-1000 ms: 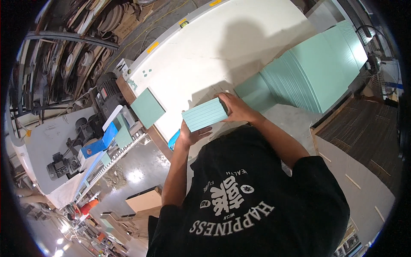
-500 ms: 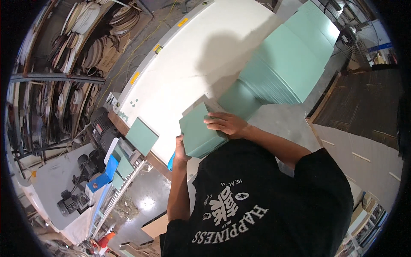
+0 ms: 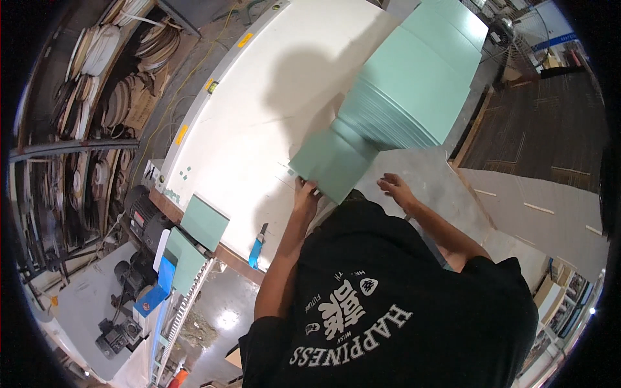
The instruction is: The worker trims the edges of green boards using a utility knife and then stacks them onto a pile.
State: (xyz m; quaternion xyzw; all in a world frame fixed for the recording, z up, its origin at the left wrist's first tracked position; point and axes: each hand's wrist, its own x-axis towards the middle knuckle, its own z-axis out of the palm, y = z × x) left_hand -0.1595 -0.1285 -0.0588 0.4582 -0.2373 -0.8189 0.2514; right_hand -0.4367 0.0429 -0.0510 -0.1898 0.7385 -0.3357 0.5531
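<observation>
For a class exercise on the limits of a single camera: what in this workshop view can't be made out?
- Left hand: its fingers lie under the pale green rectangular panel, so the grip is hidden.
- Tall stack of pale green panels: the count is too fine to tell, and the base is covered by the panel.
- Blue-handled tool on the white worktable: too small to identify.
- Right hand: palm side unseen.

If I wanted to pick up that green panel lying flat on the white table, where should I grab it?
Probably by an edge or corner. The green panel is thin and lies flat on the white table, so its face offers nothing to pinch. The near corner, where the left hand already holds it, looks easiest; come from the person's side, since the panel stack crowds the far end.
</observation>
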